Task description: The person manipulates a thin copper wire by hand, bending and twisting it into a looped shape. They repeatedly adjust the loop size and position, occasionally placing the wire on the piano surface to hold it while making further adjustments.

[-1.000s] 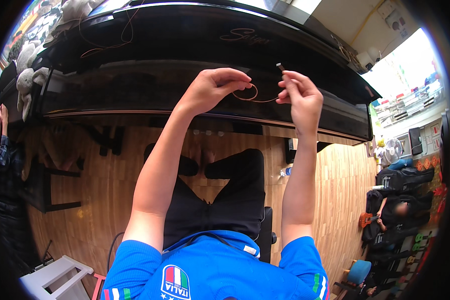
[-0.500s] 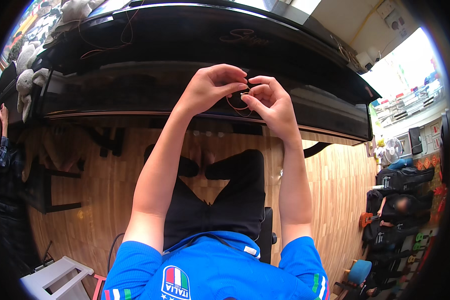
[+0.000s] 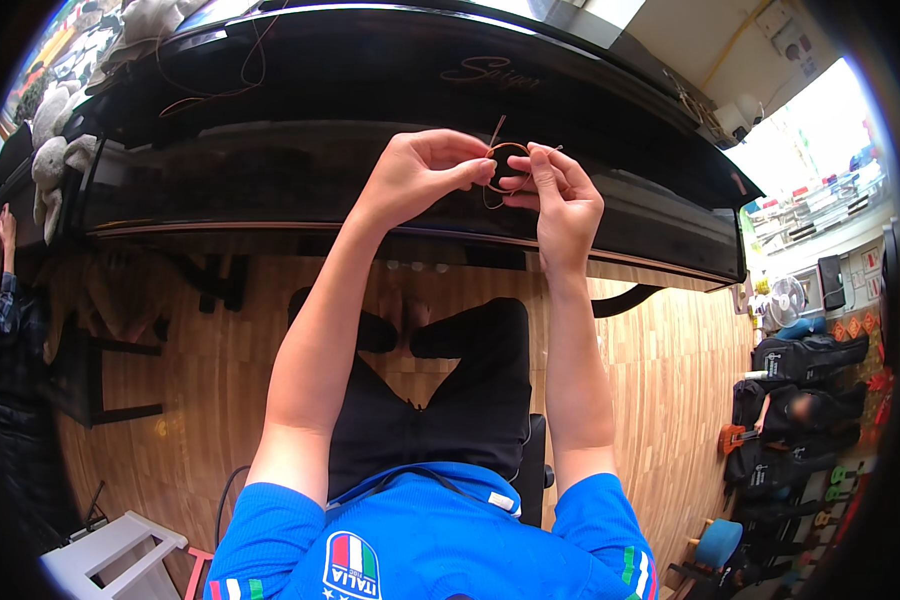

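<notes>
A thin orange-brown cord (image 3: 500, 126) is bent into a small ring between my hands, with loose ends sticking up and out to the right. My left hand (image 3: 422, 172) pinches the ring's left side between thumb and fingertips. On the other side, my right hand (image 3: 567, 200) grips the cord between thumb and index finger, its other fingers curled near the loop. Both hands are raised in front of a black upright piano (image 3: 300, 165). Another thin cord (image 3: 262, 62) lies over the piano's upper left part.
Grey stuffed toys (image 3: 50, 165) rest at the piano's left end. Another person's hand (image 3: 7, 228) shows at the far left, beyond a black chair (image 3: 95, 380). A white stool (image 3: 115, 555) stands at lower left. Instrument bags (image 3: 808, 355) and a person with a small guitar (image 3: 735, 438) are at right.
The cord has become a rounder ring, higher up, with its ends now showing. My right hand has turned more upright and shifted slightly right; my left hand has barely moved.
</notes>
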`<action>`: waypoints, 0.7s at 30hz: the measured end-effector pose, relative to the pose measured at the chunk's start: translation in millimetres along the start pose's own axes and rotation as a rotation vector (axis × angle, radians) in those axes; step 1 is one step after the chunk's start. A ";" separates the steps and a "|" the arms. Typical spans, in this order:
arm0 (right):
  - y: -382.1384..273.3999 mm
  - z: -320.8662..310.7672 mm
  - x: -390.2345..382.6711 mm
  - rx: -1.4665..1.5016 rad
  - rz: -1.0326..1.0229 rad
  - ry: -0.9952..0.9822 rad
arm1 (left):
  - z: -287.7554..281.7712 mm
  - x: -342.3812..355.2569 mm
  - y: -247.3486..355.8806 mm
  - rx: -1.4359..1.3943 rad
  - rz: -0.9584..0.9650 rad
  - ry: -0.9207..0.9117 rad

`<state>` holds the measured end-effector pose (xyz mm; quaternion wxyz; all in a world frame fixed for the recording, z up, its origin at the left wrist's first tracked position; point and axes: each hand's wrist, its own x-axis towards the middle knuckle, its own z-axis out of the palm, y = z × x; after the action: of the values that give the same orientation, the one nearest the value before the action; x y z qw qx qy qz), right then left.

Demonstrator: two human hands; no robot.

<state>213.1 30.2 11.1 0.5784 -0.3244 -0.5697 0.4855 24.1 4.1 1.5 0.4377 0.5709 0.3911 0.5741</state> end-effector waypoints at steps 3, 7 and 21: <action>-11.5 0.2 -2.6 -0.059 0.075 0.030 | 2.9 0.2 -1.9 -0.077 0.041 0.103; -14.5 -8.7 1.6 -0.016 0.040 0.091 | 3.6 1.5 -4.1 -0.059 0.042 0.143; -14.4 -21.3 12.0 -0.255 0.167 -0.348 | 3.0 2.2 -7.5 0.017 0.088 0.048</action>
<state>235.1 40.6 25.6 0.3838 -0.3523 -0.6886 0.5045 27.6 8.3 -4.8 0.3976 0.5772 0.3807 0.6032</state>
